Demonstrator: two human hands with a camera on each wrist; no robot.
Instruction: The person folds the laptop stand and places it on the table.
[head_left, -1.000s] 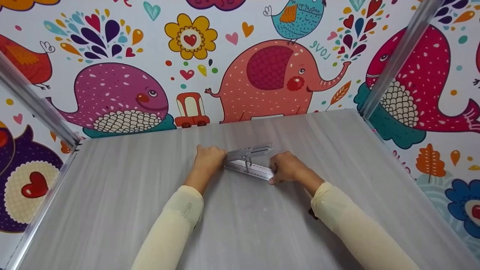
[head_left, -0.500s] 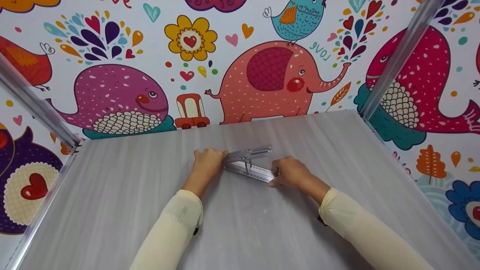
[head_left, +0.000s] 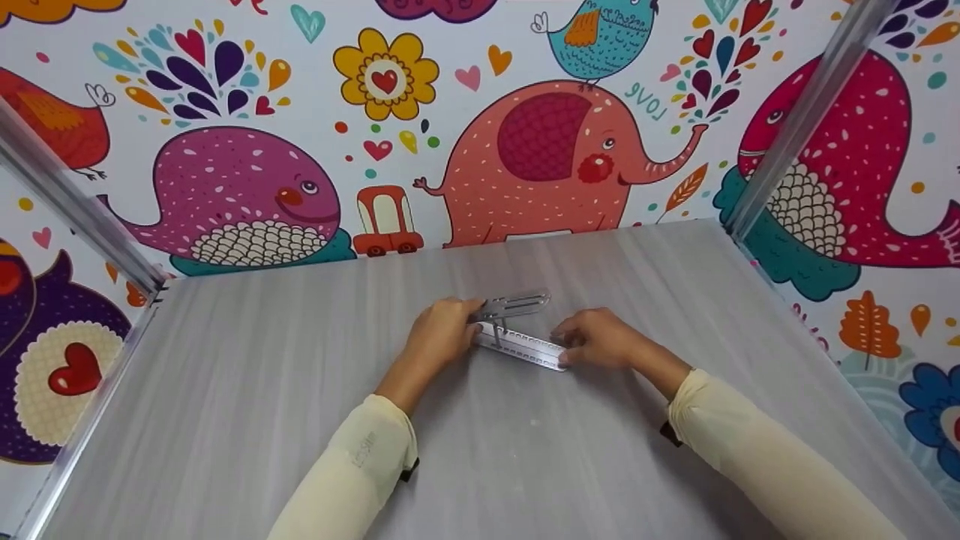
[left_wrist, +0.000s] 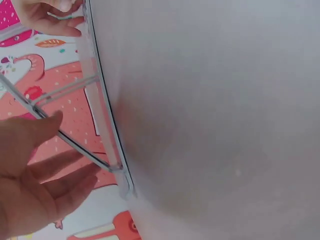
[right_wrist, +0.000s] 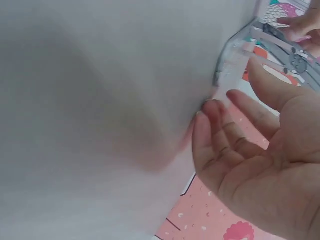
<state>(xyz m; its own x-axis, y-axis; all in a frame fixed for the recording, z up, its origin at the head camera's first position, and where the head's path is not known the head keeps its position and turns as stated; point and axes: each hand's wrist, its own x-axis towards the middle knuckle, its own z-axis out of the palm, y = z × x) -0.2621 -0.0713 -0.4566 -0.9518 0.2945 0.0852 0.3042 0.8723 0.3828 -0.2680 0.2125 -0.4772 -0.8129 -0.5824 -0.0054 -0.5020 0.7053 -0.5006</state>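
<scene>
A folding stand [head_left: 521, 346] lies on the table, its slotted grey arm [head_left: 517, 304] raised at an angle above a pale base with rows of holes, thin struts between them. At the hinged left end, my left hand [head_left: 442, 330] holds it; the left wrist view shows the thumb of that hand [left_wrist: 35, 170] against the raised arm [left_wrist: 80, 147], fingers on its other side. My right hand [head_left: 604, 341] is at the base's right end, its fingers apart and loosely bent. In the right wrist view, that hand [right_wrist: 265, 150] grips nothing, beside the stand [right_wrist: 232, 57].
The grey wood-grain table [head_left: 262, 390] reaches back to a wall [head_left: 405, 157] printed with cartoon animals. Metal posts stand at the back left [head_left: 82, 202] and back right [head_left: 810, 120] corners.
The stand and my left hand have shifted a little to the right. My right hand has loosened from the base's end, its fingers now further apart, and has moved slightly right.
</scene>
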